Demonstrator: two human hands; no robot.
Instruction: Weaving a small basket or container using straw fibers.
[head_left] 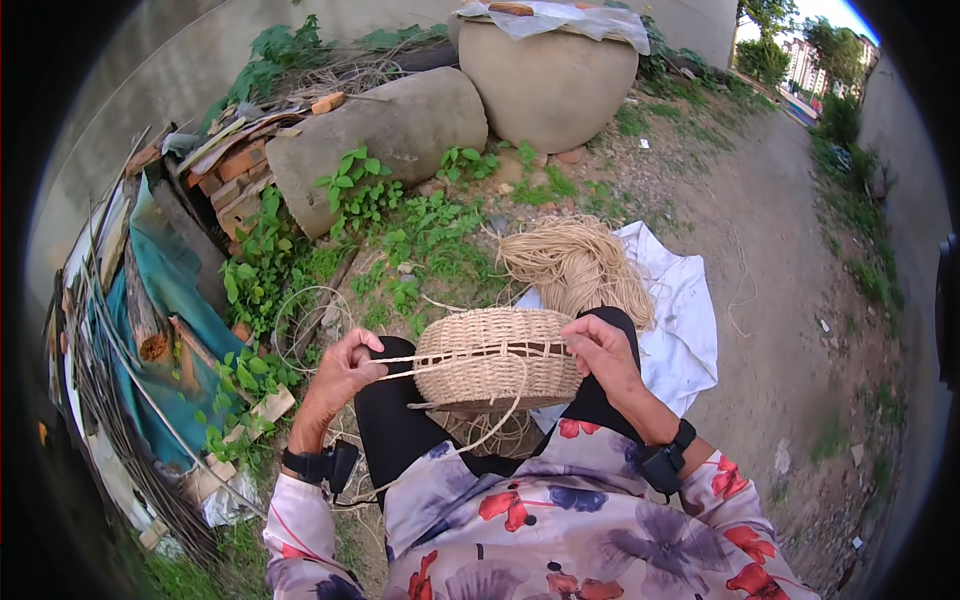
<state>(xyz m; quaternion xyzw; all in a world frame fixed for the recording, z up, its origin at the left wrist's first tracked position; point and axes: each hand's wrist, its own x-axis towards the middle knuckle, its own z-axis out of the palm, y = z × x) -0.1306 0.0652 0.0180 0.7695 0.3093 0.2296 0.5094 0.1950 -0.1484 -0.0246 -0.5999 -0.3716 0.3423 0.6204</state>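
A round woven basket (470, 388) of pale straw-coloured cord rests on its side between my knees. Off its left edge, my left hand (345, 372) pinches strands of cord (405, 362) pulled out taut from the weave. My right hand (605, 358) is closed at the basket's right edge, thumb and fingertips together on the cord there. Another loose length of cord (505, 415) loops down over the basket's front and trails across my lap to the left. The basket's far side and underside are hidden.
Beyond my right knee a big hank of cord (580, 265) lies on a white cloth (685, 300). Farther off stand a large clay jar (545, 85) and a concrete pipe (390, 135) among weeds. Sticks, bricks and a teal sheet (165, 300) are piled left; a dirt path (770, 230) runs right.
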